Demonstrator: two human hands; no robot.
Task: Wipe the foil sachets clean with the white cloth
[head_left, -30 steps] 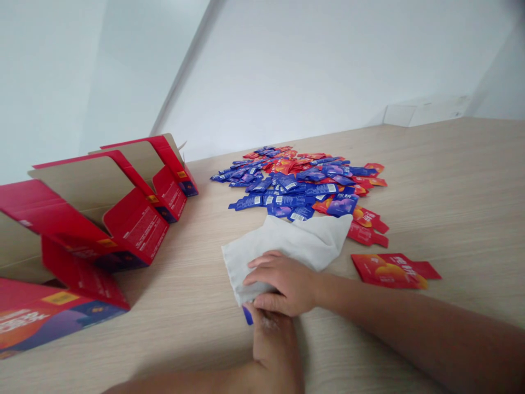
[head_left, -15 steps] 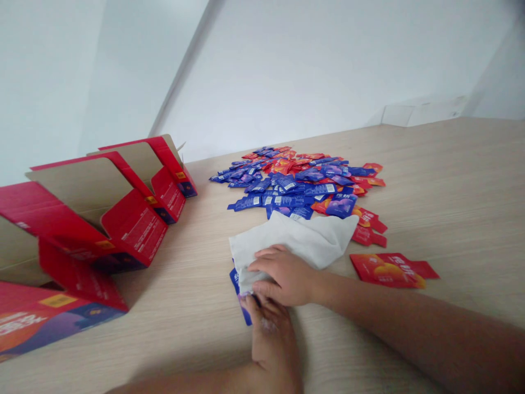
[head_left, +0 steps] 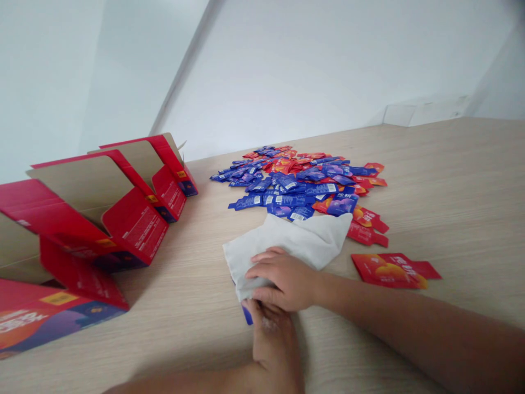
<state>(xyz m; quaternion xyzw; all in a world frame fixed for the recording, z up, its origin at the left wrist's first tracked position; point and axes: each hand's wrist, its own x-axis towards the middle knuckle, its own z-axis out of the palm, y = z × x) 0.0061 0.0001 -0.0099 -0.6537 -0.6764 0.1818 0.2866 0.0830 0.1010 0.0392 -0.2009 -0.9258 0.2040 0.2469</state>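
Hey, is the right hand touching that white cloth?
Touching. The head view shows the right hand lying on the white cloth, with its fingers pressing the near end down toward the wooden table.

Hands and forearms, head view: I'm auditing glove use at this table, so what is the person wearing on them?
Nothing: the left hand and right hand are bare, without gloves. The left forearm and right forearm are bare as far as shown, with no sleeves. No watch, ring or bracelet is visible.
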